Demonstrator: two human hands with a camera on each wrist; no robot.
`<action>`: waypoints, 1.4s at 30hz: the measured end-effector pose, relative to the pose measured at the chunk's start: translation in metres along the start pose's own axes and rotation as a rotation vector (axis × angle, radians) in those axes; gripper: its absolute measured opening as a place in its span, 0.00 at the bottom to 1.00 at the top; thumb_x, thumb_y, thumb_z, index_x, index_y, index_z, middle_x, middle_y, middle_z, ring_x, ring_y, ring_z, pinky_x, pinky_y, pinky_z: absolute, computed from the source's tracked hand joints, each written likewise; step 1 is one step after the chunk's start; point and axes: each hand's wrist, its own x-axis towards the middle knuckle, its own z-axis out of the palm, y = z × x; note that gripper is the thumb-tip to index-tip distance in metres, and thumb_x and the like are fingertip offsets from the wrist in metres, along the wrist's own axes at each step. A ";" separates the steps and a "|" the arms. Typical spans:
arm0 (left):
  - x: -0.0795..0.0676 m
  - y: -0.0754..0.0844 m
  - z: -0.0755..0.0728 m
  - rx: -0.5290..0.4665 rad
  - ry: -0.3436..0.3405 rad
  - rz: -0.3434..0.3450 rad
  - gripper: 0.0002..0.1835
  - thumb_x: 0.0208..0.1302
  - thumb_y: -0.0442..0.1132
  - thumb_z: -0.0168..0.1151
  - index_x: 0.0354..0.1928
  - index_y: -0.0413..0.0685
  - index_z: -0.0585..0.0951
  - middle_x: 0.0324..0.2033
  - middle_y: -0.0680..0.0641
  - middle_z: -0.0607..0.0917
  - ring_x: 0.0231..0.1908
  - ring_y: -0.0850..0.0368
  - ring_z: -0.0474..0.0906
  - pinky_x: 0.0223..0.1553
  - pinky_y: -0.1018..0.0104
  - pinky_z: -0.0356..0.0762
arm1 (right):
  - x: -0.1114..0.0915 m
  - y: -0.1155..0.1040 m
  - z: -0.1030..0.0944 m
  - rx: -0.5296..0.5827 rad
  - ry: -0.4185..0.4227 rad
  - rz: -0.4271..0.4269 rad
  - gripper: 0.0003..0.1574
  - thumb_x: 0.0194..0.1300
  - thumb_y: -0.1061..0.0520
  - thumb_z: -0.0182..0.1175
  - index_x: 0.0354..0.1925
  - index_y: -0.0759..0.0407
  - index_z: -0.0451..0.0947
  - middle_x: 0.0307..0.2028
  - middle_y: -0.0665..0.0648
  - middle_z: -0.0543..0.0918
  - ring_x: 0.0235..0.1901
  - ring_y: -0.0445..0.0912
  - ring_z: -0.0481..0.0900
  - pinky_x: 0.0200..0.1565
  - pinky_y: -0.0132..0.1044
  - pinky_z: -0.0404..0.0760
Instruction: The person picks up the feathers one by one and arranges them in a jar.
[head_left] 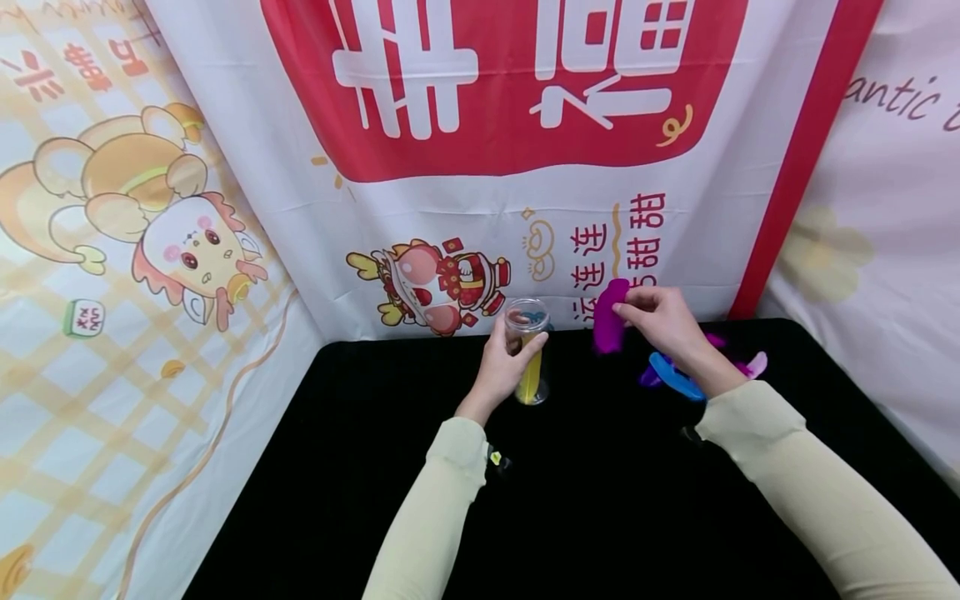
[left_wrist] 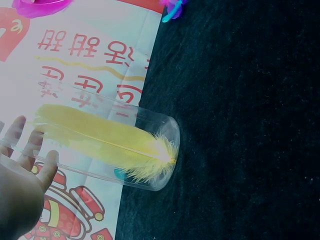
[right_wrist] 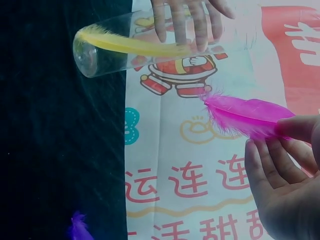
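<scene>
My left hand (head_left: 501, 367) grips a clear jar (head_left: 537, 393) near its top, thumb on one side and fingers on the other. Inside the jar stands a yellow feather (left_wrist: 105, 137), its fluffy end at the bottom. To the right, my right hand (head_left: 663, 321) pinches a magenta feather (right_wrist: 245, 112) between thumb and fingers. That feather hangs in the air, apart from the jar, its fluffy end pointing down. Below my right wrist lies a small heap of feathers, among them a blue feather (head_left: 675, 379) and a pale pink feather (head_left: 756, 365); the wrist hides part of it.
A black cloth covers the table (head_left: 585, 500). Behind it hangs a white and red printed curtain (head_left: 465, 200), close to the jar and both hands. Side curtains with cartoon prints (head_left: 112, 333) stand at the left and right. A small blue-green shape (right_wrist: 131, 125) shows by the table's back edge.
</scene>
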 end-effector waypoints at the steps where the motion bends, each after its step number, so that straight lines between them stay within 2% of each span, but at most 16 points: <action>1: 0.000 0.000 0.000 -0.001 0.001 0.000 0.36 0.72 0.51 0.65 0.74 0.51 0.61 0.65 0.42 0.77 0.66 0.44 0.73 0.70 0.41 0.65 | 0.000 -0.001 0.000 0.003 0.001 -0.001 0.20 0.73 0.50 0.64 0.49 0.67 0.82 0.44 0.62 0.88 0.36 0.43 0.83 0.40 0.32 0.81; 5: 0.001 0.001 0.001 -0.004 0.006 0.002 0.33 0.72 0.50 0.66 0.72 0.56 0.63 0.64 0.44 0.77 0.66 0.44 0.74 0.69 0.42 0.65 | 0.002 -0.004 0.001 0.012 0.005 -0.001 0.19 0.73 0.50 0.64 0.48 0.67 0.82 0.41 0.60 0.88 0.36 0.44 0.83 0.38 0.31 0.81; 13: -0.001 0.001 0.001 0.034 0.020 0.004 0.33 0.71 0.50 0.66 0.72 0.56 0.63 0.63 0.46 0.78 0.65 0.47 0.75 0.68 0.49 0.69 | 0.004 -0.008 0.001 0.021 0.005 0.000 0.19 0.73 0.50 0.64 0.47 0.66 0.82 0.36 0.56 0.87 0.33 0.43 0.81 0.36 0.33 0.81; 20: 0.000 0.000 0.001 0.035 0.020 0.008 0.33 0.71 0.52 0.66 0.72 0.56 0.63 0.64 0.43 0.77 0.66 0.47 0.74 0.69 0.45 0.67 | 0.008 -0.009 0.001 0.040 0.014 0.003 0.19 0.73 0.52 0.64 0.49 0.68 0.82 0.40 0.59 0.88 0.34 0.41 0.82 0.35 0.31 0.81; 27: -0.001 0.001 0.001 0.046 0.018 0.010 0.34 0.70 0.54 0.66 0.72 0.56 0.63 0.66 0.41 0.76 0.66 0.47 0.73 0.69 0.45 0.67 | 0.007 -0.014 0.001 0.005 0.043 -0.022 0.19 0.72 0.50 0.65 0.47 0.66 0.83 0.35 0.55 0.86 0.33 0.45 0.78 0.31 0.32 0.78; 34: -0.002 0.001 0.001 0.019 0.017 0.014 0.33 0.72 0.49 0.65 0.72 0.54 0.63 0.67 0.37 0.75 0.66 0.44 0.73 0.70 0.41 0.65 | 0.007 -0.019 0.003 0.037 0.067 -0.040 0.17 0.72 0.50 0.66 0.43 0.65 0.84 0.32 0.52 0.87 0.34 0.50 0.81 0.31 0.36 0.78; 42: -0.003 0.002 0.001 0.017 0.016 0.007 0.33 0.71 0.51 0.66 0.72 0.56 0.63 0.66 0.38 0.75 0.66 0.44 0.73 0.69 0.42 0.65 | 0.008 -0.024 0.003 0.068 0.069 -0.059 0.17 0.72 0.51 0.66 0.42 0.66 0.84 0.34 0.54 0.88 0.33 0.45 0.82 0.33 0.36 0.80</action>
